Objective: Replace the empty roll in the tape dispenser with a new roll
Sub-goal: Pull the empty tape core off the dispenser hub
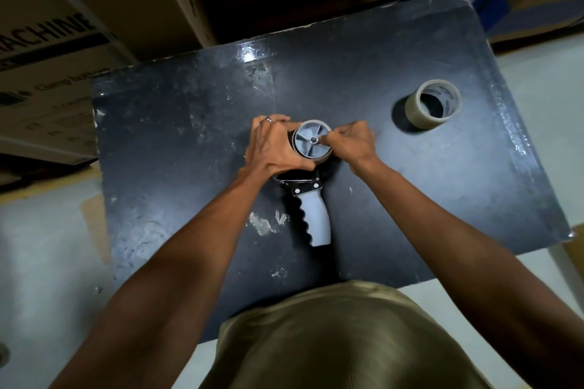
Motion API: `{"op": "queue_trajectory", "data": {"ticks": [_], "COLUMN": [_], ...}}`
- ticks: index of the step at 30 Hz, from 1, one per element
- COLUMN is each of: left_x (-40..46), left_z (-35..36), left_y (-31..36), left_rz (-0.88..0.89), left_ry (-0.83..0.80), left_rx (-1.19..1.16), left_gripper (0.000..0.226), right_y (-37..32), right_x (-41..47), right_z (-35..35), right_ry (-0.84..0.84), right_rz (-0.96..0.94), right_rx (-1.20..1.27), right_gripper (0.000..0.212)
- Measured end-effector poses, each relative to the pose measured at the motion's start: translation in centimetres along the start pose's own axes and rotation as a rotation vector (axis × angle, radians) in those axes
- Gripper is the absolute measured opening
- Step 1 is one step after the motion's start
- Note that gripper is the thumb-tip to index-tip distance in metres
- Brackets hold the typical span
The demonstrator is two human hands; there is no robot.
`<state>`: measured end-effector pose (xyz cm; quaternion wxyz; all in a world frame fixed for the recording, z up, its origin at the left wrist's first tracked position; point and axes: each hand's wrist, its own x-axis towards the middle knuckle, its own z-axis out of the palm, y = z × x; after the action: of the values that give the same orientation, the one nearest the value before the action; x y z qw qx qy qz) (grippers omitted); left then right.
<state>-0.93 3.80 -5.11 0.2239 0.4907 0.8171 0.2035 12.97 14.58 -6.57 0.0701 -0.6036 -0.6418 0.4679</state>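
Observation:
The tape dispenser lies flat on the black table, its grey ribbed handle pointing toward me. A grey spoked hub faces up, with a thin brownish roll around it. My left hand wraps the left side of the roll and the dispenser frame. My right hand reaches in from the right, its fingertips pinching at the roll's rim near the hub's centre. Another roll of tape, beige with a printed core, stands apart at the table's right.
Large cardboard boxes stand behind and to the left of the table. The table's right edge is worn and glossy. Pale floor shows on both sides.

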Motion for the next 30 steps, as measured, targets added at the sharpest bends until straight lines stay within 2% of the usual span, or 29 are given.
{"op": "queue_trajectory", "data": {"ticks": [2,7,12,19,22,27,30], "left_x": [-0.1,-0.5,-0.5,-1.3,-1.6,-0.9,-0.2], "left_z": [-0.1,-0.2,0.2,0.1,0.4,0.2,0.1], "left_y": [0.0,0.2,-0.1,-0.1,-0.3,-0.2,-0.5], "left_rz": [0.004,0.024,0.035,0.060,0.026,-0.002,-0.050], "left_ry": [0.008,0.046,0.085,0.166,0.182,0.114,-0.047], "left_rx": [-0.030,-0.077,-0.119,-0.168,-0.140,-0.129,-0.085], "left_gripper": [0.091,0.085,0.080,0.075,0.077,0.085,0.109], "right_y": [0.0,-0.2,-0.6,-1.5,-1.9,-1.4,-0.8], "right_x": [0.1,-0.1,-0.4,-0.7,-0.7,-0.5,-0.9], "right_z": [0.0,-0.1,-0.3,-0.2,-0.2,-0.6,-0.7], "right_ry": [0.013,0.042,0.075,0.142,0.133,0.084,0.031], "right_rz": [-0.024,-0.070,-0.071,-0.085,-0.133,-0.130,-0.074], "right_rx": [-0.016,-0.016,-0.030,-0.131,-0.178,-0.137,-0.093], "right_gripper": [0.040,0.024,0.032,0.028,0.038,0.046,0.050]}}
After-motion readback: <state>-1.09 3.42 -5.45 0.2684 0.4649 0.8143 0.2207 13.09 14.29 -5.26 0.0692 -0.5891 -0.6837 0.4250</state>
